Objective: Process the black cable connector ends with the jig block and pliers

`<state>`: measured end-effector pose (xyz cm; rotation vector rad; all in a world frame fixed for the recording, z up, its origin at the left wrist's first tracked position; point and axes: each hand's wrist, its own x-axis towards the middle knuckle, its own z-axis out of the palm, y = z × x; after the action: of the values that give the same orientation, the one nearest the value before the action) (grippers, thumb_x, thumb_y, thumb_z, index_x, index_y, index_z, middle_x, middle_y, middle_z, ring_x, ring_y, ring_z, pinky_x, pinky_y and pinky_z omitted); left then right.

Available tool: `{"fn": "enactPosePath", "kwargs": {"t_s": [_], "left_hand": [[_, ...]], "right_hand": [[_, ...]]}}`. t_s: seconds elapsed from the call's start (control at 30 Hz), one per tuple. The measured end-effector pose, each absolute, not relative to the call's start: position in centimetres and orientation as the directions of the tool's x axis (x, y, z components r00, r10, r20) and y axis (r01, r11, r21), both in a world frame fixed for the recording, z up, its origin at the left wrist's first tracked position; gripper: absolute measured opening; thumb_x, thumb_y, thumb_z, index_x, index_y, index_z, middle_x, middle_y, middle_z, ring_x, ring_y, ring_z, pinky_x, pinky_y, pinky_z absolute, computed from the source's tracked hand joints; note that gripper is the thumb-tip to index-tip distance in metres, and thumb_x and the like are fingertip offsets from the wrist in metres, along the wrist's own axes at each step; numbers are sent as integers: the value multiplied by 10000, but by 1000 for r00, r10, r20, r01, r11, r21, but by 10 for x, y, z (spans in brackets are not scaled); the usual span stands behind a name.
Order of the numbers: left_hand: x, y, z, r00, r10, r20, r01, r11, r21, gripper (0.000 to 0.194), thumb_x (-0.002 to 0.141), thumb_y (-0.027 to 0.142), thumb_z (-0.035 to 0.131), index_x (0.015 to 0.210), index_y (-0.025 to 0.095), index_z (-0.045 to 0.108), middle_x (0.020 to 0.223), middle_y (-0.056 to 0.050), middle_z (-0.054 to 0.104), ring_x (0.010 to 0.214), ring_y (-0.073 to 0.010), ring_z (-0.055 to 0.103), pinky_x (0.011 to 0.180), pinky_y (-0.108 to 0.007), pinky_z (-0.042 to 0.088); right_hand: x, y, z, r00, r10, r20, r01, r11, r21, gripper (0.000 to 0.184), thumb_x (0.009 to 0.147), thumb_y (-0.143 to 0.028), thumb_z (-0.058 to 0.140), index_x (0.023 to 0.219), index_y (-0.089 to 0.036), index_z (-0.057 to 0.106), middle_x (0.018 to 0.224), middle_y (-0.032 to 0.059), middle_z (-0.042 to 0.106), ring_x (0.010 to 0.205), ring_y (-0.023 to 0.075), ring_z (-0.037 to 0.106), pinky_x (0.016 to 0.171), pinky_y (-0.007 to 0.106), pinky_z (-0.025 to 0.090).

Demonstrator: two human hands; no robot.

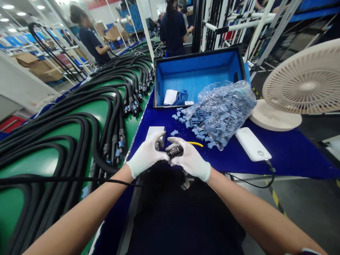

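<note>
Both of my hands wear white gloves and meet above the blue work surface's near edge. My right hand (187, 157) is closed around a short black cylindrical part (175, 152) with silver coil-like rings along its side. My left hand (148, 152) has curled fingers, and its thumb presses at the part's left end; its fingertips are partly hidden. Just behind my left hand lies a small white box (155, 131). A thin yellow strip (195, 143) sticks out beyond my right fingers. Close by are small loose blue clips (174, 133).
A clear plastic bag (225, 109) of blue clips lies before a blue bin (196, 76). At right are a white power bank (253, 144) with a cable and a beige fan (305, 85). Black hoses (85, 124) cover the green table (134, 124) at left. People work behind.
</note>
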<state>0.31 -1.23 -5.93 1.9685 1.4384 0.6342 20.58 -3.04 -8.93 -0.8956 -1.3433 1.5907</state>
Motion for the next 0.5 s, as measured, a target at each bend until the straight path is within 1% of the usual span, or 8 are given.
{"fn": "enactPosePath", "kwargs": {"t_s": [0.07, 0.13, 0.17, 0.23, 0.27, 0.33, 0.4, 0.5], "left_hand": [[1, -32, -59, 197, 971, 137, 700, -237, 673, 477, 710, 340, 832, 1168, 253, 733, 944, -28, 706, 872, -233, 649, 859, -372, 516], [-5, -54, -61, 100, 988, 115, 655, -152, 741, 183, 784, 371, 788, 929, 258, 790, 911, -36, 735, 884, -247, 665, 890, -379, 526], [-9, -63, -63, 32, 999, 42, 555, -53, 830, 164, 818, 384, 764, 915, 255, 794, 918, -46, 747, 892, -251, 677, 883, -374, 543], [-17, -72, -67, -74, 987, -146, 142, 155, 978, 240, 897, 432, 681, 980, 231, 781, 972, -76, 755, 922, -258, 695, 863, -376, 582], [-20, -72, -70, -101, 968, -228, -125, 215, 969, 268, 940, 430, 625, 1012, 213, 764, 1000, -89, 752, 937, -253, 700, 860, -377, 597], [-25, -65, -73, -149, 935, -321, -540, 195, 819, 260, 1000, 353, 533, 1011, 178, 726, 1010, -96, 743, 946, -229, 706, 868, -377, 616], [-28, -52, -71, -204, 908, -367, -692, 131, 710, 210, 1005, 253, 510, 992, 151, 694, 980, -97, 735, 951, -221, 712, 865, -385, 625], [-30, -34, -62, -234, 895, -380, -723, 101, 683, 150, 984, 208, 534, 994, 135, 664, 902, -86, 701, 922, -220, 715, 817, -385, 631]], "right_hand": [[204, -33, -90, -325, 946, 20, -201, -48, -978, 561, 648, -58, 711, 1188, -203, 667, 1124, 54, 696, 963, 233, 683, 850, 374, 591], [198, -38, -92, -238, 971, 13, -293, -59, -954, 442, 687, -95, 718, 1115, -201, 692, 1099, 52, 711, 954, 230, 697, 886, 386, 585], [195, -42, -93, -202, 979, -10, -340, -80, -937, 426, 709, -117, 721, 1125, -206, 688, 1096, 51, 715, 953, 228, 703, 896, 391, 583], [187, -46, -96, -242, 968, -59, -370, -148, -917, 474, 718, -164, 758, 1180, -226, 673, 1132, 49, 715, 971, 230, 705, 891, 387, 584], [184, -46, -96, -330, 942, -68, -343, -187, -920, 525, 699, -187, 794, 1207, -235, 669, 1156, 48, 712, 975, 232, 704, 873, 379, 586], [180, -41, -95, -542, 838, -67, -244, -233, -941, 647, 651, -239, 861, 1265, -244, 657, 1145, 44, 717, 915, 229, 706, 800, 362, 590], [176, -33, -90, -661, 749, -45, -157, -197, -968, 717, 640, -296, 892, 1309, -239, 641, 1107, 39, 726, 851, 219, 701, 762, 356, 583], [172, -22, -84, -678, 735, 23, -33, 1, -999, 723, 662, -344, 898, 1331, -238, 643, 1068, 26, 731, 870, 212, 694, 811, 350, 571]]}}
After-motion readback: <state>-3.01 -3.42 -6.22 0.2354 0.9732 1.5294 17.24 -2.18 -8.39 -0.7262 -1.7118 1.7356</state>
